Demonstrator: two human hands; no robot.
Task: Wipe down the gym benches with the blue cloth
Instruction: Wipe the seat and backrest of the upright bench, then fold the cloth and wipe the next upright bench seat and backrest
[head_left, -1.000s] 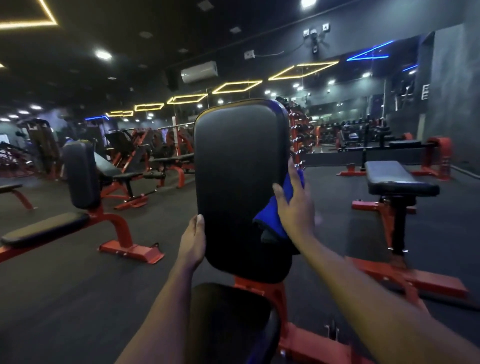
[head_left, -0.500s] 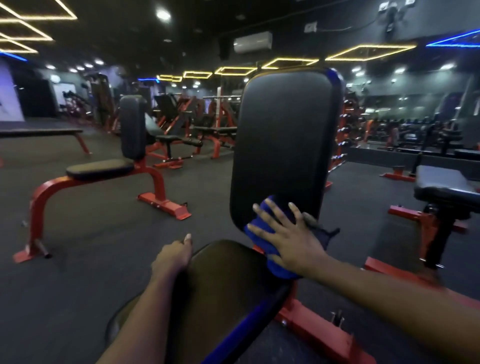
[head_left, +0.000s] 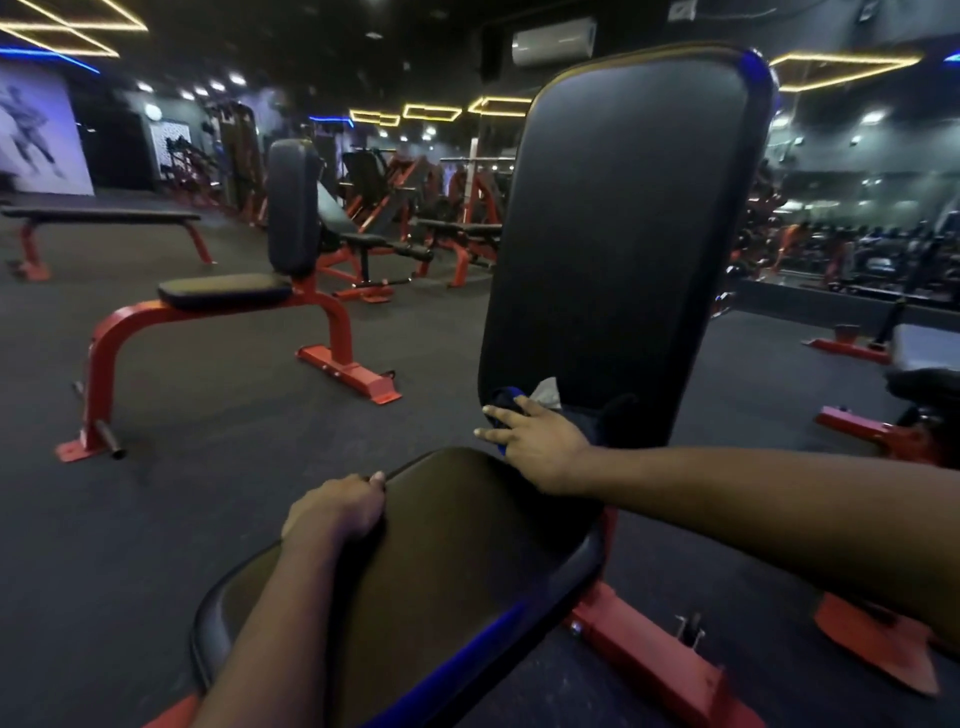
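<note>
My right hand (head_left: 540, 447) covers most of the blue cloth (head_left: 503, 402); only a dark fold and a blue edge between my fingers show. My left hand (head_left: 335, 506) curls over the seat pad (head_left: 457, 561), its fingertips out of sight. The bench on my right (head_left: 919, 384) is cut off by the edge. The mural (head_left: 36, 135) is blurred, and the racks in the mirror (head_left: 857, 244) are too small to make out

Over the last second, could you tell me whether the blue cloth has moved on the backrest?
Yes. The blue cloth, under the right hand, has gone down the backrest from about mid-height at its right edge to its bottom left corner, just above the seat pad.
</note>
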